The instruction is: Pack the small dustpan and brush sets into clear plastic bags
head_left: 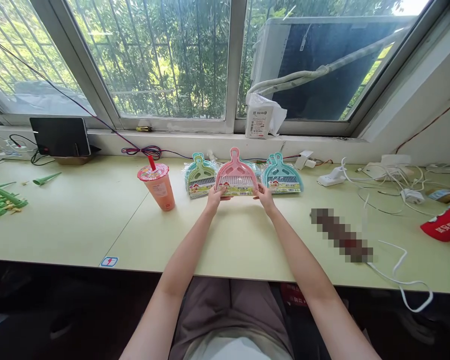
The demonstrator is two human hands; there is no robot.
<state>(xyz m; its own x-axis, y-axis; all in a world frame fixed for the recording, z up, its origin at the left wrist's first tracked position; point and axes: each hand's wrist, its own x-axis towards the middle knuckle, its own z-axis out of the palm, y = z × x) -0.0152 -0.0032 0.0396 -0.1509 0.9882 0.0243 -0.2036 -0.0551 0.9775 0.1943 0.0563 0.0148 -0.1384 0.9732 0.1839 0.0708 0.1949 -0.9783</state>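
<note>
A pink dustpan-and-brush set (236, 172) in clear packaging is held upright between my two hands at the far side of the table. My left hand (215, 196) grips its lower left corner, and my right hand (264, 195) grips its lower right corner. Just left of it lies a green set (200, 175) in crinkled plastic wrap. On the right are blue-green sets (281, 175), stacked and overlapping. Part of another blue-green piece shows behind the pink one.
A pink drink cup (161, 187) with a red straw stands left of the sets. Green cone-like pieces (2, 199) lie far left, near a tablet (60, 136). White cables, a power strip (332, 177), a pixelated object (341, 235) and a red packet (445, 222) occupy the right.
</note>
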